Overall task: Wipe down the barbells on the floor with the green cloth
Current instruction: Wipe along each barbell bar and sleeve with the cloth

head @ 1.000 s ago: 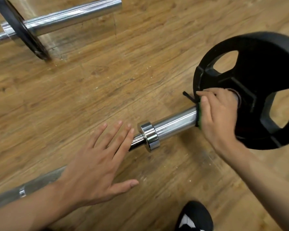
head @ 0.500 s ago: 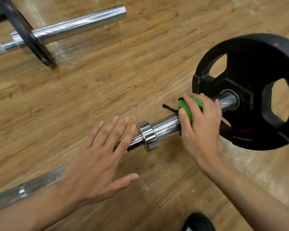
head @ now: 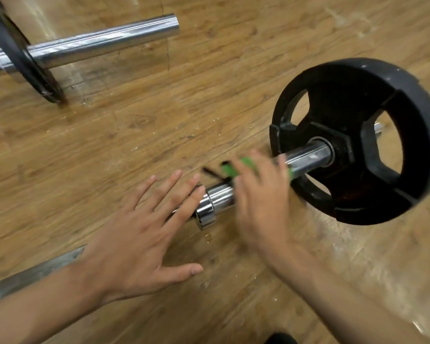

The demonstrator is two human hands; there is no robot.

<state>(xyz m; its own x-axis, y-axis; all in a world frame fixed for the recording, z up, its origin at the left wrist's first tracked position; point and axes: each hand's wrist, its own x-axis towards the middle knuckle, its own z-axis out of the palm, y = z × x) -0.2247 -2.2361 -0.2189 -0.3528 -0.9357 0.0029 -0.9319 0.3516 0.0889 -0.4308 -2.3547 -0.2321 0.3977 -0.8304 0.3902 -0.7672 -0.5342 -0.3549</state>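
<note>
Head-worn wide-angle camera, single view | tilted forward and steeply down onto the wood floor [head: 209, 115] | close range, just above the left hand [head: 134, 244] and right hand [head: 261, 207] at lower centre | near barbell [head: 308, 157] crosses lower left to right; second barbell [head: 104, 43] upper left | frame's bottom edge nearest the wearer
</note>
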